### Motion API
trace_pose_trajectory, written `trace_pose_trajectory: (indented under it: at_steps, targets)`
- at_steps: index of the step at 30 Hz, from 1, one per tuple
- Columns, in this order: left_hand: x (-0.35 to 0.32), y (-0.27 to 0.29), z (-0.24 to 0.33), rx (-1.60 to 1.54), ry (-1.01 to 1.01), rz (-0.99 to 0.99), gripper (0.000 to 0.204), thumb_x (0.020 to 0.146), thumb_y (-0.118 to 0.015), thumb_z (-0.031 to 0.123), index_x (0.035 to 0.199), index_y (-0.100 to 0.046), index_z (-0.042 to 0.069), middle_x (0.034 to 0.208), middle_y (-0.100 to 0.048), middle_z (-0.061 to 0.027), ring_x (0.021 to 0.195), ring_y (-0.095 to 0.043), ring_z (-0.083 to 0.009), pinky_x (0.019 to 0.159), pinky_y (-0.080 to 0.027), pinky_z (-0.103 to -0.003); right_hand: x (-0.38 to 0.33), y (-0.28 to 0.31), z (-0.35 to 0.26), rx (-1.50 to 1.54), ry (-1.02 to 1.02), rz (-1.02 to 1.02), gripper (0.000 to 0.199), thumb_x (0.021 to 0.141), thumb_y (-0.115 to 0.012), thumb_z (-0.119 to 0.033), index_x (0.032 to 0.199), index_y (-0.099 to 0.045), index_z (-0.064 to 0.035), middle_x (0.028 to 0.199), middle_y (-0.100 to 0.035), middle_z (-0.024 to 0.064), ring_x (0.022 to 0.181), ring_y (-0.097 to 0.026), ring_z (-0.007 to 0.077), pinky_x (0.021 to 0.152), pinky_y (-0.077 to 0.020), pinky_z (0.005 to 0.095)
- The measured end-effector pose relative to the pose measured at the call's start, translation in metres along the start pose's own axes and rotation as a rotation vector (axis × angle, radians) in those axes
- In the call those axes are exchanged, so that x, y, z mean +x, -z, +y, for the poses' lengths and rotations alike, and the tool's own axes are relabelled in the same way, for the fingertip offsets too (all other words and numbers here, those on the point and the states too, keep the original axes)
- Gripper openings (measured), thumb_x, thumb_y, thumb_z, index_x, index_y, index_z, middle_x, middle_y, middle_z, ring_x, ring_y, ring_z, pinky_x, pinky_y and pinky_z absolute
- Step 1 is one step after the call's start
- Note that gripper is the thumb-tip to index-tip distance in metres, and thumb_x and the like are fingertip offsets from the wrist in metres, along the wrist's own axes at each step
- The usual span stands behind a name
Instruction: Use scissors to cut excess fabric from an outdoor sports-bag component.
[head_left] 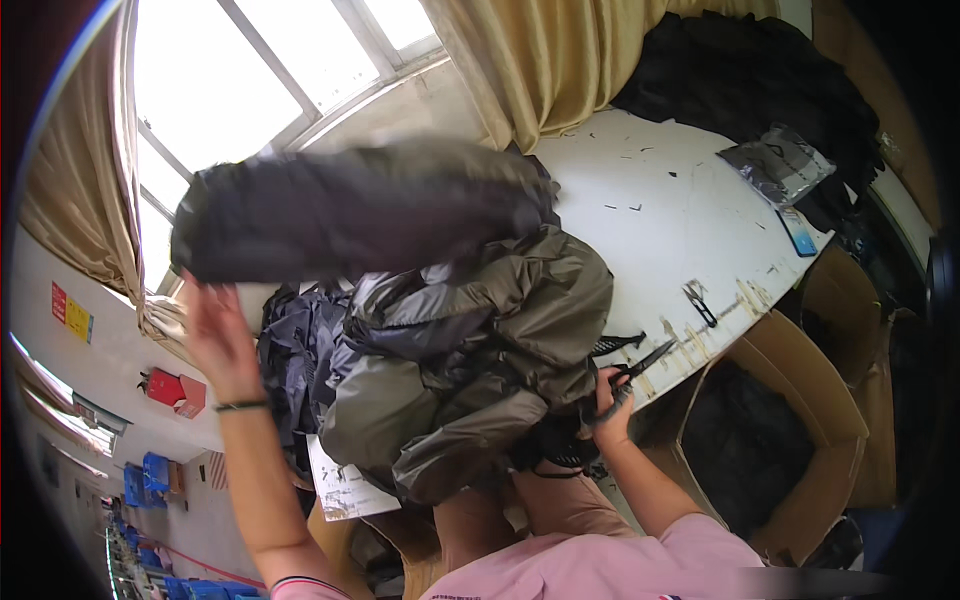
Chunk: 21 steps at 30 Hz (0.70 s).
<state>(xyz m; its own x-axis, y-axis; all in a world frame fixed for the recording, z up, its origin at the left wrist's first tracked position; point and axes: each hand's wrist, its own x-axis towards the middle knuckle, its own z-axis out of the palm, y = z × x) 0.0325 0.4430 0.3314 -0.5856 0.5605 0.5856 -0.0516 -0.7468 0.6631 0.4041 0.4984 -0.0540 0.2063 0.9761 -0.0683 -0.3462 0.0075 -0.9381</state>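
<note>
Dark fabric bundle raised at left hand; scissors in right.
The dark fabric bundle lies lengthwise left to right, its right end slightly higher, above a glossy olive-grey fabric heap on the white table. Its surface is matte, wrinkled and motion-blurred. My left hand is raised, fingertips at its lower left corner; I cannot tell whether they grip. My right hand, low beside the heap, holds black scissors, blades pointing up-right.
</note>
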Motion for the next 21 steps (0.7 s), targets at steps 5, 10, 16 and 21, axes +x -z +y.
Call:
trace_pose_trajectory:
  at_steps: [5,10,16,21]
  targets:
    - [-0.145,0.185,-0.041,-0.244,0.524,0.347,0.039,0.097,-0.057,0.038,0.112,-0.069,0.005,0.124,-0.067,-0.0107,0.116,-0.061,-0.0267,0.103,-0.045,-0.043,-0.02,0.028,-0.033,0.081,0.072,-0.002,0.008,0.095,-0.062,-0.01,0.092,-0.057,-0.0046,0.073,-0.056,-0.0004,0.065,-0.056,0.0091,0.061,-0.0471,0.0248]
    - [-0.147,0.157,-0.041,-0.076,0.696,0.428,0.057,0.093,-0.066,0.047,0.131,-0.055,0.006,0.135,-0.06,-0.0108,0.126,-0.055,-0.0301,0.109,-0.04,-0.047,-0.037,0.062,-0.085,-0.042,0.118,-0.064,0.009,0.094,-0.063,-0.009,0.091,-0.057,-0.0038,0.074,-0.059,0.0001,0.064,-0.057,0.0084,0.059,-0.047,0.024]
    - [-0.101,0.147,-0.012,-0.008,0.704,0.14,0.028,0.092,-0.057,0.013,0.117,-0.061,-0.001,0.12,-0.067,-0.0152,0.113,-0.063,-0.0301,0.105,-0.045,-0.045,-0.115,0.018,-0.118,-0.238,0.222,-0.394,0.014,0.088,-0.074,-0.01,0.093,-0.062,-0.0043,0.078,-0.062,-0.0004,0.068,-0.057,0.0075,0.064,-0.0478,0.0245]
    - [-0.103,0.12,0.018,-0.168,0.589,0.085,0.021,0.089,-0.053,-0.001,0.107,-0.06,-0.007,0.112,-0.068,-0.0179,0.106,-0.066,-0.0286,0.102,-0.048,-0.04,-0.141,-0.007,-0.114,-0.326,0.231,-0.432,0.019,0.088,-0.073,-0.003,0.096,-0.056,-0.0027,0.094,-0.068,0.0053,0.077,-0.06,0.0093,0.07,-0.0508,0.0264]
